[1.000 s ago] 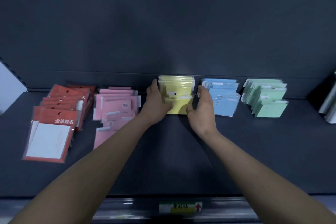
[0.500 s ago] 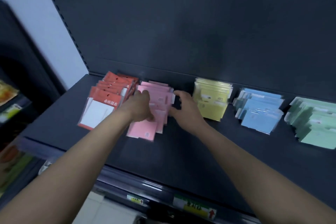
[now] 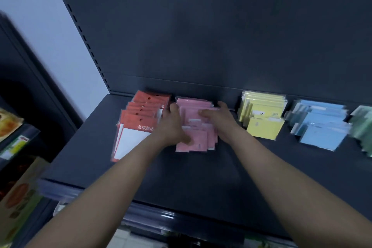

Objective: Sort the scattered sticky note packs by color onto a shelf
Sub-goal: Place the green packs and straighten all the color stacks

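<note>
Pink sticky note packs lie in an overlapping pile on the dark shelf. My left hand presses against the pile's left side, its thumb lying on a front pack. On the right side my right hand rests against the pile, thumb across the top packs. The pile sits between both hands. Red packs are stacked just left of it. Yellow packs, blue packs and green packs stand in separate piles to the right.
The shelf's dark back panel rises right behind the piles. A perforated upright and a pale wall bound the left end. Another shelf unit with colourful goods stands at the far left. A price rail runs along the front edge.
Both hands left the yellow pile and moved left to the pink pile, which they now bracket and have pushed into a tighter stack. The view has swung left.
</note>
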The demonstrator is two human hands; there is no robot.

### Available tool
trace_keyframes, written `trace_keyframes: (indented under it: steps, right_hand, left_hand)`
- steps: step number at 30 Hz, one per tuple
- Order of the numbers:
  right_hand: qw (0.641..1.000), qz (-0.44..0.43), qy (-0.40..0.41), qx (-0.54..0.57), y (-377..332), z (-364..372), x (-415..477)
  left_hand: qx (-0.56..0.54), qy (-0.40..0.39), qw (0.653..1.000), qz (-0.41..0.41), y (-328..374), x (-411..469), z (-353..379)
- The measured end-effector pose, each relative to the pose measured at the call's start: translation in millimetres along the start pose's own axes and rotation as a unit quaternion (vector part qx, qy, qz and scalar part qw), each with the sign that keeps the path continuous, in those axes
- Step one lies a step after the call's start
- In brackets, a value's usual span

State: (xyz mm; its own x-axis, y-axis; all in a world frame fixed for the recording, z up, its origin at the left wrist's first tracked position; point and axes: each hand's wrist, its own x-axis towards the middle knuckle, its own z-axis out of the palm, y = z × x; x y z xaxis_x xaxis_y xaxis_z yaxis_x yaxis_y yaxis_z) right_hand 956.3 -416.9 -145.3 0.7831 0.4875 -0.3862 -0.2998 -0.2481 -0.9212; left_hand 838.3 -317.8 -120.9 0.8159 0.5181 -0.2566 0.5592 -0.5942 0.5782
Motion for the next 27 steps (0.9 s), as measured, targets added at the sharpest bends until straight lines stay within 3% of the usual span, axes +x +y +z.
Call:
trace_keyframes:
  steps: [5, 15, 21, 27]
  right_hand:
    - [0.999, 0.023, 0.032, 0.017, -8, 10, 13]
    - [0.998, 0.061, 0.031, 0.018, -26, 5, 10]
    - [0.996, 0.082, 0.027, 0.025, -35, 9, 2]
    - [0.997, 0.046, 0.054, 0.027, -28, 16, 3]
  left_hand:
    - [-0.062, -0.082, 0.995, -0.002, -6, 19, 3]
    - [-0.015, -0.091, 0.995, -0.02, -3, 48, -4]
    - [-0.078, -0.112, 0.99, -0.019, -5, 54, -5]
    - [-0.159, -0.104, 0.982, 0.013, -10, 51, -3]
